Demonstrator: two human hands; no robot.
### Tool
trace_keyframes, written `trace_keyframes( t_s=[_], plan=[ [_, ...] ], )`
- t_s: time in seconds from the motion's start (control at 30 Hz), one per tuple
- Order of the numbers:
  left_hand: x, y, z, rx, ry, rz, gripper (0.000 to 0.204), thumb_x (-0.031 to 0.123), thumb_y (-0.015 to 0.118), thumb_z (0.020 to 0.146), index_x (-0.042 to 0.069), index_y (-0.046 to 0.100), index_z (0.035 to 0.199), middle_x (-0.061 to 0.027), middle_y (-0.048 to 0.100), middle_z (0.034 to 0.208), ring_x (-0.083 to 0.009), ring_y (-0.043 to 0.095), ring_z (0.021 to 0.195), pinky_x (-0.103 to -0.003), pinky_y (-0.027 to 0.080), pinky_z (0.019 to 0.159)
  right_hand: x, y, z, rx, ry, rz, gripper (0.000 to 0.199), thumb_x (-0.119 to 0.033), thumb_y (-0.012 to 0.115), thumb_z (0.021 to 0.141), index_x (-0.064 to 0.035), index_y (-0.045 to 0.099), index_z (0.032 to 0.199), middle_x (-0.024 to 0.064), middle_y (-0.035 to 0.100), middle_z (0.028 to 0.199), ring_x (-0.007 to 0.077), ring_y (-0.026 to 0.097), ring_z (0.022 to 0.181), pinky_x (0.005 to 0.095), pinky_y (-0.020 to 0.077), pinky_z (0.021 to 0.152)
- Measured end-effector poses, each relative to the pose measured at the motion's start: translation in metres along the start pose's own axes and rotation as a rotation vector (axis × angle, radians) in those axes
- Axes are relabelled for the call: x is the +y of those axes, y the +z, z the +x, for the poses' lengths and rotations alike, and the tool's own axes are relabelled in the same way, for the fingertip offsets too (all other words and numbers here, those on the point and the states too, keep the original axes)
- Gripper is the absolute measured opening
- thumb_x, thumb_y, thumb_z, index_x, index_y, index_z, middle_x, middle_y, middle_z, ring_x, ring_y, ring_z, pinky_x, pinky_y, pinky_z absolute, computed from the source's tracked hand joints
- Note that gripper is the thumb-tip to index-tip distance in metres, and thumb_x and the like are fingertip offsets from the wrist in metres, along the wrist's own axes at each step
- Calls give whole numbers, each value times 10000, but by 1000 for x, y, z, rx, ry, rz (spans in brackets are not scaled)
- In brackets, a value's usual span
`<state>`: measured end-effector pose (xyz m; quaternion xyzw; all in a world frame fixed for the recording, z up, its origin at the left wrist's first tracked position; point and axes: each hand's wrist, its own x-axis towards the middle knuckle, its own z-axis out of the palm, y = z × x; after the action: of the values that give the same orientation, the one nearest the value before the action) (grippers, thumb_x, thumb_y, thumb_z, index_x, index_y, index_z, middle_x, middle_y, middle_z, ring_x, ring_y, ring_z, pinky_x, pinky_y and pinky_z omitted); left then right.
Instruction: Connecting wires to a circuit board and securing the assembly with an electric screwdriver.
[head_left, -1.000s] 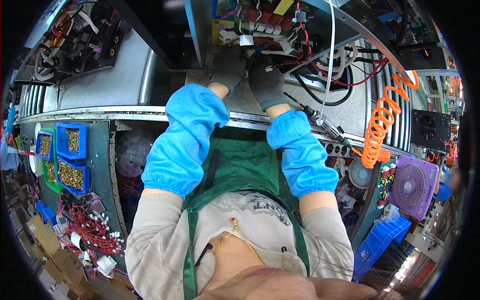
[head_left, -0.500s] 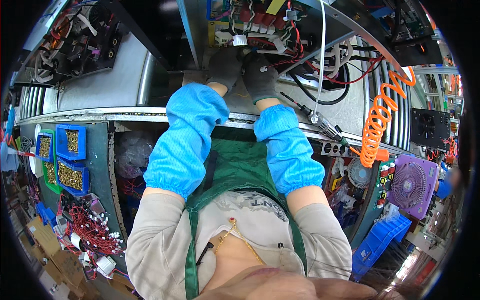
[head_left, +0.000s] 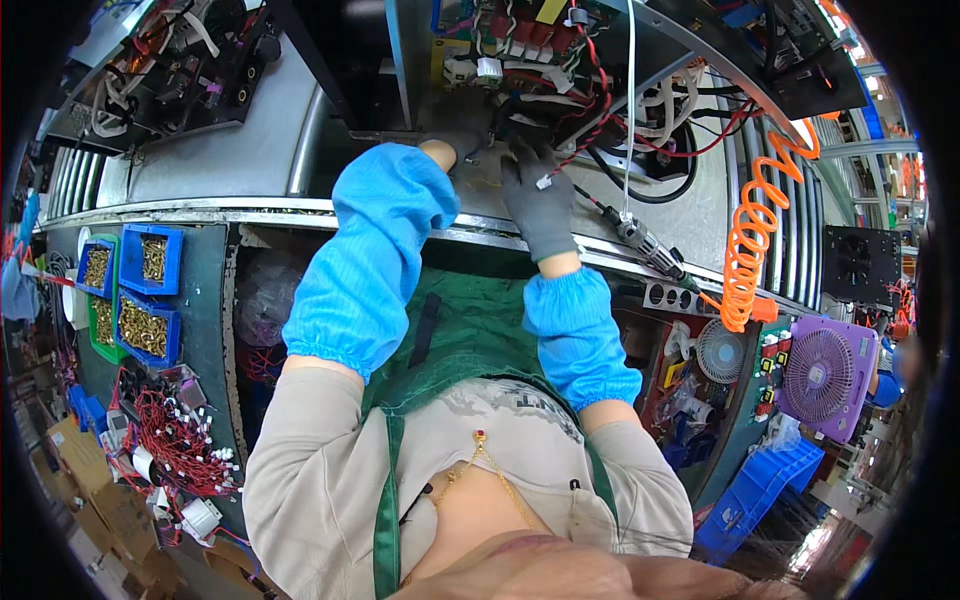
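Both my hands wear dark grey gloves, with blue sleeve covers on the forearms. My left hand (head_left: 456, 118) reaches into the open metal housing at the top middle, among the wires under a circuit board (head_left: 530, 38); shadow hides its fingers. My right hand (head_left: 540, 205) lies just right of it at the housing's front, its fingers pointing forward and slightly apart, with nothing visible in them. A twisted red and black wire (head_left: 597, 120) hangs down over that hand, its small white connector (head_left: 544, 182) against the glove. A white connector (head_left: 489, 69) sits above my left hand.
An electric screwdriver (head_left: 648, 246) lies right of my hands, near a coiled orange hose (head_left: 752, 235). Blue bins of brass screws (head_left: 143, 327) stand at left above a heap of red wires (head_left: 180, 440). A purple fan (head_left: 825, 375) stands at right. A metal rail (head_left: 290, 212) edges the bench.
My right hand has drawn back toward me and slightly right, out of the wires. My left hand stays inside the housing. The view has shifted a little.
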<state>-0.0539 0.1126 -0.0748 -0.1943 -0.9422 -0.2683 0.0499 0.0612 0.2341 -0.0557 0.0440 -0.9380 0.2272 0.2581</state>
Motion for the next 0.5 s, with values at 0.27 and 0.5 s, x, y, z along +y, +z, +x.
trace_keyframes(
  t_s=[0.27,0.5],
  plan=[
    [3,-69,-98,268,-312,-594,304,285,523,873,56,602,1057,-150,622,773,-214,640,662,-328,497,598,8,-33,-48,-77,84,-46,194,-148,578,763,-117,636,945,121,622,951,295,611,818,403,484,686],
    [-17,-26,-135,285,-477,-727,248,202,553,856,22,595,1020,-139,610,835,-212,622,647,-305,489,598,-33,38,3,-511,-116,-236,147,-131,540,737,-56,646,805,161,625,812,302,620,772,425,494,623]
  ],
)
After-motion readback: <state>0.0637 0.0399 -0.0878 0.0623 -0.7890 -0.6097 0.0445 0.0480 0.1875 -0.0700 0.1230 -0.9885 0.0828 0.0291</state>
